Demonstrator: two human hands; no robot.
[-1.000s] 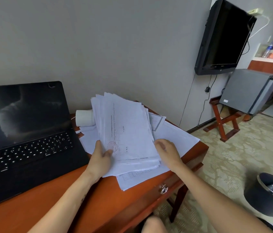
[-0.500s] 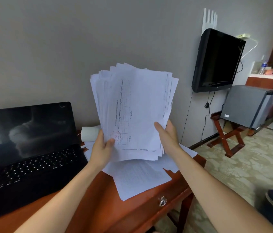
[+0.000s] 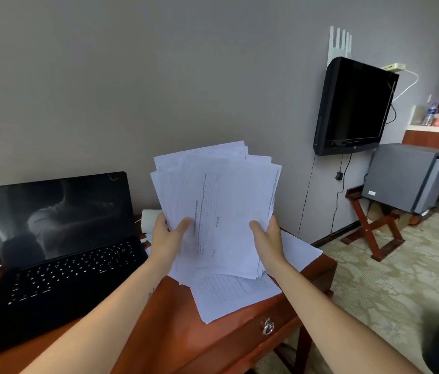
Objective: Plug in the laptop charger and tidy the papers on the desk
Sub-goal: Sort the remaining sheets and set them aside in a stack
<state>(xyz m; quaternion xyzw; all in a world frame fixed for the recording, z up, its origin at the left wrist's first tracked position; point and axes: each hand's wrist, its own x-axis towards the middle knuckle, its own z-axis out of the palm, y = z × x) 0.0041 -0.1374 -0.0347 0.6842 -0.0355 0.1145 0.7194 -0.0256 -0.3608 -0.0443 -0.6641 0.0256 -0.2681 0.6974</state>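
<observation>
One fanned stack of white printed paper sheets (image 3: 218, 206) is up off the reddish-brown wooden bench (image 3: 175, 319), held upright just right of the open black laptop (image 3: 59, 252). The left hand (image 3: 167, 236) pinches its left edge, thumb across the front. The right hand (image 3: 267, 238) pinches the right edge the same way. Below the stack, a few loose white sheets (image 3: 229, 292) lie flat on the bench. One white paper roll (image 3: 149, 220) sits beside the laptop's screen. Farther right of the laptop: grey wall, one black wall-mounted television (image 3: 356, 106), one grey mini fridge (image 3: 407, 176) on a wooden folding stand (image 3: 372, 225), and patterned beige carpet (image 3: 375, 287). The print is too blurred to read.
</observation>
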